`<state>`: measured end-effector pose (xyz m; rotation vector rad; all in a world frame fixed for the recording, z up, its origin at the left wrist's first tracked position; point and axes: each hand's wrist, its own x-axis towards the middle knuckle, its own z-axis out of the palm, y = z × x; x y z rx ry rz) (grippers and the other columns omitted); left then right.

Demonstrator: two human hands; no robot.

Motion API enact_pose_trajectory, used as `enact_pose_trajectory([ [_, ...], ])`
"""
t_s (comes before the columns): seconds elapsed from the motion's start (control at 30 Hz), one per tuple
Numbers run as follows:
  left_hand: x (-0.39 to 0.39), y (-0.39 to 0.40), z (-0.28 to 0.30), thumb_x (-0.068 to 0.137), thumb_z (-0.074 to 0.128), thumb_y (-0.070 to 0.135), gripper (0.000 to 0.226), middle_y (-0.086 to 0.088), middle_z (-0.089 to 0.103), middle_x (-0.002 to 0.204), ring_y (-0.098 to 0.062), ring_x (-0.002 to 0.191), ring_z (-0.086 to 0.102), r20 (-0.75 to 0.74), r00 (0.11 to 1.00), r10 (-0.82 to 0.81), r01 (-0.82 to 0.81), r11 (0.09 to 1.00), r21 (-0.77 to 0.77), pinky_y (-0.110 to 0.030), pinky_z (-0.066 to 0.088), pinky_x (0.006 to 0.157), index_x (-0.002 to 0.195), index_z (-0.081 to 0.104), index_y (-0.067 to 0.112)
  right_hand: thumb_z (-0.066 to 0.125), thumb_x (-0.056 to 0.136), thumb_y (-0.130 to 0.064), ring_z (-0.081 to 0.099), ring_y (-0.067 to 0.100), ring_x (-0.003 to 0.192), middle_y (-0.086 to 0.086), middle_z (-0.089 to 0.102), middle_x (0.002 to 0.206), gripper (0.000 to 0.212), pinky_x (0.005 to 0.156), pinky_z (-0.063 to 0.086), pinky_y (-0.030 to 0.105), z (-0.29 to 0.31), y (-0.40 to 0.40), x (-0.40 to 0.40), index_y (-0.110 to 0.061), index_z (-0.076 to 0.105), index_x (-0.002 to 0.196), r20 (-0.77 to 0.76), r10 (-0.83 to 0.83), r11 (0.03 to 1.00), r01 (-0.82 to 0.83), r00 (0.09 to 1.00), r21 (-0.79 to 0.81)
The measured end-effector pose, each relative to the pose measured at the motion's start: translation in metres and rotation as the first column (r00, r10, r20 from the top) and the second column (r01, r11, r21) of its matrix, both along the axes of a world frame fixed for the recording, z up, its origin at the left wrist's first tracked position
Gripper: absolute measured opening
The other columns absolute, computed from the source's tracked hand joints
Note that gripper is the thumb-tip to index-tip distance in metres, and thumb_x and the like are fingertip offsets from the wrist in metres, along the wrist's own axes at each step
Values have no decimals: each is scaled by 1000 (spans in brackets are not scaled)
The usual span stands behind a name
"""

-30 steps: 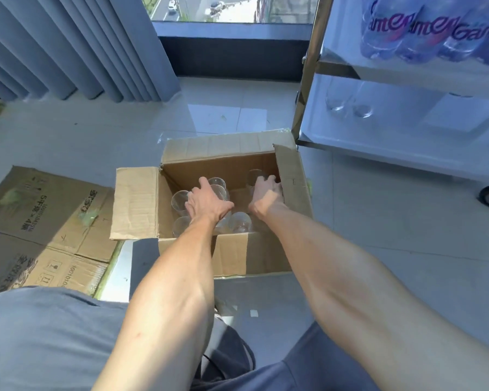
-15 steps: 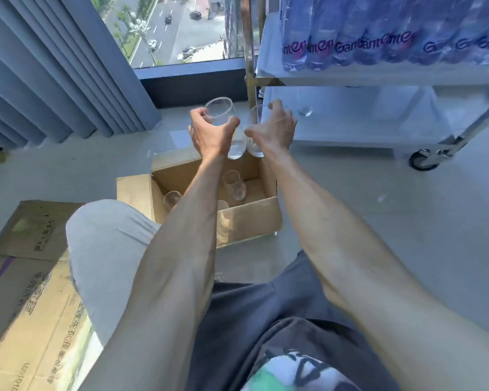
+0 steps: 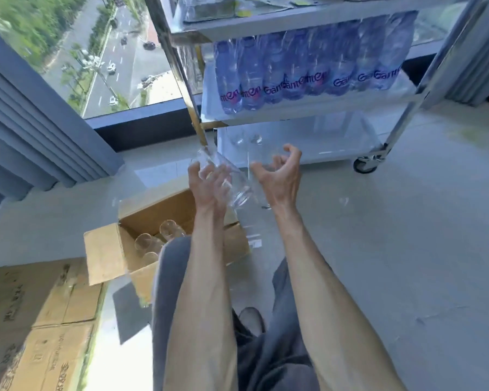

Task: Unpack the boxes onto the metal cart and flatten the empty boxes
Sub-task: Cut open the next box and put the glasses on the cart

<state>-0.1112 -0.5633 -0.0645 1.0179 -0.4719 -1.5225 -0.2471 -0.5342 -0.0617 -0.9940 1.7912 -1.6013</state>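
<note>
Head view: at frame centre, my left hand holds a clear, tilted glass; my right hand curls around another, blurred.

Both my arms reach far forward; my left hand curls around a clear glass, my right hand hooks its fingers, seemingly around another.

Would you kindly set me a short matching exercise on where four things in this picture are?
Things:
1. water bottles
2. glass
3. open box
4. flattened cardboard

Places:
A. flat on the floor, lower left
B. middle shelf of the cart
C. in the left hand
D. on the floor, glasses inside

Pairs: 1-B, 2-C, 3-D, 4-A
</note>
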Motion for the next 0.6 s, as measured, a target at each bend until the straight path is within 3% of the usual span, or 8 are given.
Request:
enact_pose_trajectory([
  [0.1, -11, -30, 10, 88, 52, 50, 46, -17, 68, 108, -29, 93, 69, 68, 990, -123, 123, 992, 2, -35, 51, 76, 108, 52, 9, 78, 66, -38, 61, 13, 93, -2, 63, 102, 63, 80, 50, 26, 2, -25, -20, -15, 54, 119, 18, 51, 997, -52, 999, 64],
  [0.2, -20, -63, 18, 91, 49, 58, 56, -18, 68, 115, -34, 103, 68, 24, 976, -217, 218, 974, -53, -40, 51, 85, 121, 55, 10, 76, 68, -43, 65, 12, 88, -3, 68, 91, 50, 82, 54, 32, -2, -52, -49, -14, 62, 106, 94, 98, 993, -104, 991, 62],
  [0.27, -27, -73, 19, 92, 47, 62, 59, -24, 64, 123, -40, 107, 66, -33, 964, -265, 262, 962, -71, -45, 52, 89, 127, 52, 15, 66, 76, -44, 69, 19, 84, 2, 71, 85, 38, 82, 56, 42, -4, -62, -63, -13, 63, 99, 260, 96, 994, -105, 961, 21],
  [0.33, -36, -76, 14, 92, 45, 66, 58, -29, 63, 123, -43, 109, 65, -58, 950, -308, 306, 951, -43, -51, 51, 94, 128, 49, 20, 53, 84, -39, 70, 25, 79, 11, 72, 88, 31, 78, 54, 41, -8, -61, -74, -13, 62, 97, 484, 81, 996, -86, 871, -13],
  [0.4, -43, -79, 5, 91, 43, 69, 69, -28, 67, 117, -40, 105, 68, -27, 939, -343, 343, 938, 44, -51, 50, 94, 136, 46, 17, 48, 84, -42, 68, 27, 79, 16, 70, 93, 44, 72, 52, 35, -12, -63, -88, -6, 60, 105, 681, 116, 991, -130, 723, -32],
  [0.47, -48, -76, -3, 90, 44, 69, 81, -25, 70, 110, -38, 103, 67, -120, 913, -390, 402, 909, 106, -46, 51, 90, 142, 39, 7, 46, 85, -47, 66, 33, 88, 21, 68, 101, 57, 70, 53, 34, -17, -58, -95, 2, 60, 112, 773, 188, 972, -226, 606, -59],
  [0.57, -60, -72, -14, 86, 55, 62, 93, -25, 70, 109, -37, 106, 67, -232, 883, -409, 443, 888, 121, -47, 55, 89, 148, 22, 1, 48, 86, -64, 67, 34, 98, 19, 69, 105, 72, 81, 54, 38, -25, -52, -96, 1, 63, 113, 807, 188, 967, -248, 560, -53],
  [0.6, -62, -71, -14, 82, 63, 58, 94, -26, 70, 110, -38, 106, 67, -260, 886, -384, 423, 899, 111, -49, 54, 89, 147, 24, 3, 47, 83, -69, 68, 31, 96, 17, 71, 102, 77, 83, 54, 37, -24, -51, -93, 0, 65, 112, 811, 188, 967, -248, 554, -55],
])
